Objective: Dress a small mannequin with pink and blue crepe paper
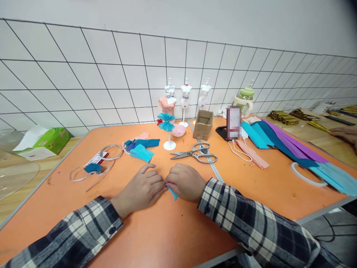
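Note:
My right hand (186, 182) is closed, its fingers pinching a small piece of light blue crepe paper (173, 194). My left hand (145, 186) meets it at the fingertips, with its fingers curled at the paper's left end. Most of that piece is hidden under my hands, and a pointed tip hangs out below. Just beyond lie grey-handled scissors (192, 152), their blades slightly apart. Behind them a small mannequin on a white stand (169, 145) wears a pink top and a ruffled blue crepe paper skirt (166, 122).
Crepe paper scraps (142, 152) and clear tape rings (111, 152) lie left. At the back stand white mannequins (186, 96), a pink bowl (178, 130), a cardboard box (203, 124), a phone (233, 123) and a bottle (244, 98). Folded paper sheets (295, 143) lie right, near another person's hand (344, 132).

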A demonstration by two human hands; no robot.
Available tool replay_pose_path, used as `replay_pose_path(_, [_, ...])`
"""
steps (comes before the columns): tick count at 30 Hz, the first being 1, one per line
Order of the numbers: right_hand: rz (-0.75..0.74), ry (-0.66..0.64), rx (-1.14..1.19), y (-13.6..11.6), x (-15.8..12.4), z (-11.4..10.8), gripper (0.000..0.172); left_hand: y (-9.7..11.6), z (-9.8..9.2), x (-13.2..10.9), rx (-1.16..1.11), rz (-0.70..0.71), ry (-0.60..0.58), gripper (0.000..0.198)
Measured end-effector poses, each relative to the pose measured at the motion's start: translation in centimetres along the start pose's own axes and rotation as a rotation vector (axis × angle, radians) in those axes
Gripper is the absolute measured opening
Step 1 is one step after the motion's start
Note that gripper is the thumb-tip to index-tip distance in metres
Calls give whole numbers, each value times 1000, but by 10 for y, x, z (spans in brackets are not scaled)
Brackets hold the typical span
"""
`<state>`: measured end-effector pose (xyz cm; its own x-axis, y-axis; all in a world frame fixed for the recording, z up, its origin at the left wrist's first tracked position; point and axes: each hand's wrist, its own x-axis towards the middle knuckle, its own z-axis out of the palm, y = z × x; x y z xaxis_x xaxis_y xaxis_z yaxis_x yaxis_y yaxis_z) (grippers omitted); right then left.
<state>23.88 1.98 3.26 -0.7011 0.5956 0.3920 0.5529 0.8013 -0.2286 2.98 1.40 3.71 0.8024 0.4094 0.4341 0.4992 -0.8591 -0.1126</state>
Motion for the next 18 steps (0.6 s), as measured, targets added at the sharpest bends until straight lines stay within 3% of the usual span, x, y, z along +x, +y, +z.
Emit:
replay_pose_path(4, [87,121,222,-4,-1,-1,11,-3,3,0,-62,-133,-7,24])
replay_pose_path(6, [121,196,325,-4,-2,-1,31,-6,2,0,-81,-170,27,22])
replay_pose_path(8, [164,190,370,-3,-2,0,56,-7,0,-1,-82,-170,61,19])
replay_pose_path(9, [196,162,376,-2,-1,1,59,-7,-1,-1,-74,-159,70,18])
replay_pose_path(14, [369,94,371,2,1,0,9,-5,-1,-2,24,-96,77,19])
replay_pose_path(18, [377,40,377,0,2,-5,8,-4,-3,-2,66,-56,98,19])
